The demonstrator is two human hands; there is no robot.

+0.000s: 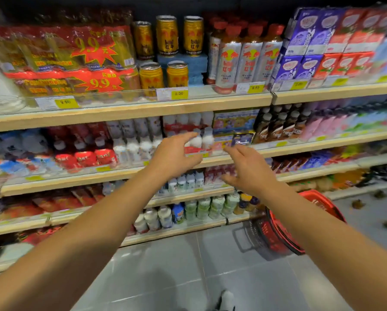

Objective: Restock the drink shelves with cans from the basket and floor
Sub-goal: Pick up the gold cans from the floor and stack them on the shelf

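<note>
Gold drink cans (167, 35) stand on a blue block on the top shelf (129, 110), with two more gold cans (177, 74) in front below them. My left hand (173, 154) and my right hand (247, 168) are both stretched out in front of the second shelf, fingers spread, holding nothing. A red shopping basket (284, 227) rests on the floor at the lower right, partly hidden behind my right forearm; its contents are not visible. Several small dark things (357, 204) lie on the floor at far right, too blurred to name.
Red multipacks (60, 61) fill the top shelf's left side, silver bottles (250, 59) and carton packs (322, 41) its right. Lower shelves (300, 149) hold white, red and brown bottles. Grey tiled floor (165, 265) lies below, my shoe (226, 300) at the bottom edge.
</note>
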